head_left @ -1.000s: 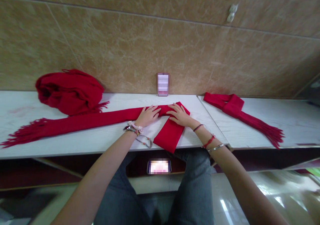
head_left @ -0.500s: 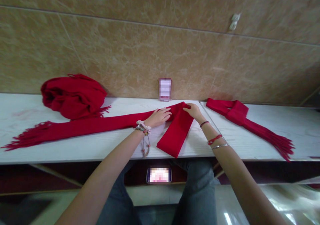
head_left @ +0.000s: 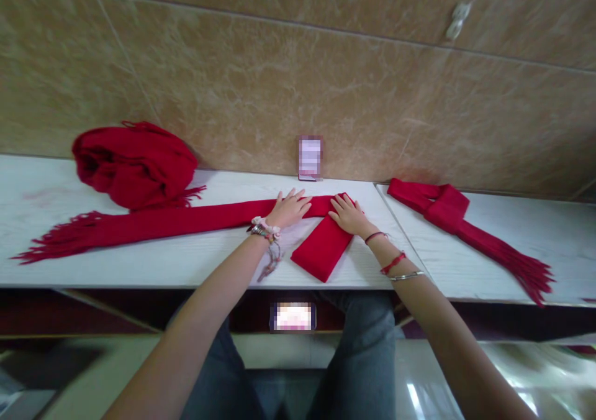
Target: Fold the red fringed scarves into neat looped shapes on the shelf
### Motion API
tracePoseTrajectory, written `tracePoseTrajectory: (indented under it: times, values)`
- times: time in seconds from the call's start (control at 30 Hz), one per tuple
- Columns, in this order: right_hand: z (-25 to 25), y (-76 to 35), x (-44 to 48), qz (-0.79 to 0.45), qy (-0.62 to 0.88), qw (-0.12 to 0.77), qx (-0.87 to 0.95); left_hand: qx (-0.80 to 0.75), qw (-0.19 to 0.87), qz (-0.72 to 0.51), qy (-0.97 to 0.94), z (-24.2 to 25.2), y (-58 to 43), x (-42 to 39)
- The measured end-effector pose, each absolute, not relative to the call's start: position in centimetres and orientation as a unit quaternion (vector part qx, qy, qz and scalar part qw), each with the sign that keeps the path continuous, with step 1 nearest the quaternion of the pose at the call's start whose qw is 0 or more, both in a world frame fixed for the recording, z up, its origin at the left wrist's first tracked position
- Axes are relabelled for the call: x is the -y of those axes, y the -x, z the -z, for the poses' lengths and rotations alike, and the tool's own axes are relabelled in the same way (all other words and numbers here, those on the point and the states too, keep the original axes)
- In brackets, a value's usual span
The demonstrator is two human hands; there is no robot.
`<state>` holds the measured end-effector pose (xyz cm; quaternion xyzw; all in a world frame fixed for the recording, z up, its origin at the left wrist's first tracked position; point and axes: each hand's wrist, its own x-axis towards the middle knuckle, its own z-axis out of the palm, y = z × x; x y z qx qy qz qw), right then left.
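A long red scarf lies across the white table, its fringe at the far left. Its right end is folded back toward me into a short flap. My left hand lies flat on the scarf just left of the fold, fingers spread. My right hand presses flat on the fold's top corner, fingers stretched out. Neither hand grips the cloth.
A bunched red scarf pile sits at the back left. A folded, tied red scarf lies on the adjoining table at right. A small blurred card leans on the tiled wall. A phone rests under the table edge above my knees.
My right hand moved from the fold's far corner down onto the folded flap, flattening it. The left hand stayed on the scarf. The view shifted slightly.
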<state>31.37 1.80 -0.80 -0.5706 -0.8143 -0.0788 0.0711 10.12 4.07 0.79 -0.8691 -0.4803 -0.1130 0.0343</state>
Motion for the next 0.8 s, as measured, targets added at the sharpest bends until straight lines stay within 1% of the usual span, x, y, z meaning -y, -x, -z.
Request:
tracePoseTrajectory:
  times: [0.1,0.2,0.3,0.37,0.47,0.57,0.7,0.8]
  values:
    - [0.9,-31.5,-1.7,0.083,0.573,0.079,0.812,0.512,0.029,0.083,0.855,-1.3,-6.0,-3.9]
    - [0.2,-31.5,-1.4,0.084,0.566,0.115,0.812,0.512,0.025,0.059,0.857,-1.7,0.2,-3.6]
    - [-0.7,-30.7,-0.8,0.069,0.484,0.146,0.860,0.504,0.002,0.036,0.863,-1.8,6.6,-3.2]
    - [-1.0,-29.7,-0.1,0.038,0.402,0.135,0.905,0.530,0.004,0.018,0.848,-1.8,10.2,-2.8]
    - [-0.7,-28.1,0.6,-0.025,0.327,0.078,0.941,0.563,0.009,0.007,0.826,-2.2,14.2,-2.1]
    - [-0.4,-27.6,0.9,-0.061,0.322,0.054,0.943,0.579,0.010,0.003,0.815,-3.0,17.7,-1.5]
    - [-0.4,-27.8,0.8,-0.070,0.329,0.059,0.940,0.604,-0.017,0.013,0.797,-3.6,21.7,-1.0]
    - [-0.4,-27.9,0.8,-0.062,0.328,0.077,0.939,0.608,-0.025,0.028,0.793,-3.7,22.5,-1.3]
